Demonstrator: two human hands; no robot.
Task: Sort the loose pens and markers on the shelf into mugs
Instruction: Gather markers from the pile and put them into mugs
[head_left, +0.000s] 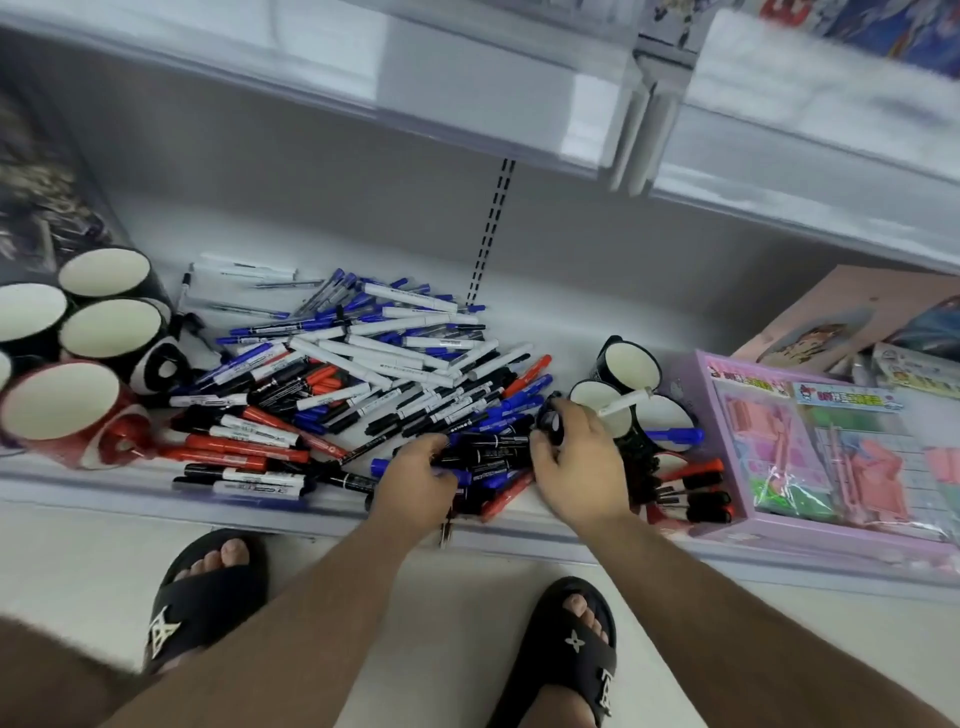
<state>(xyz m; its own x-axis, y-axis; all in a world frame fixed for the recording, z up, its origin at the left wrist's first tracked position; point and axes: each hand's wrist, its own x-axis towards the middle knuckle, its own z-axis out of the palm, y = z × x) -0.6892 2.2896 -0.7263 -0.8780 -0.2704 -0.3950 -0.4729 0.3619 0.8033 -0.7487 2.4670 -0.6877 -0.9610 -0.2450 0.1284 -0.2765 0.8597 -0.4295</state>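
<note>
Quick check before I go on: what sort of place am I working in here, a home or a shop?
Most likely a stationery or gift shop. The pile of pens and markers lies on a white retail shelf with a slotted upright behind, near matching mugs and a packaged pink stationery set.

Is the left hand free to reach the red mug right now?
Probably not yet: the left hand is gripping black markers in the pile. The path left to the red mug looks open.
</note>
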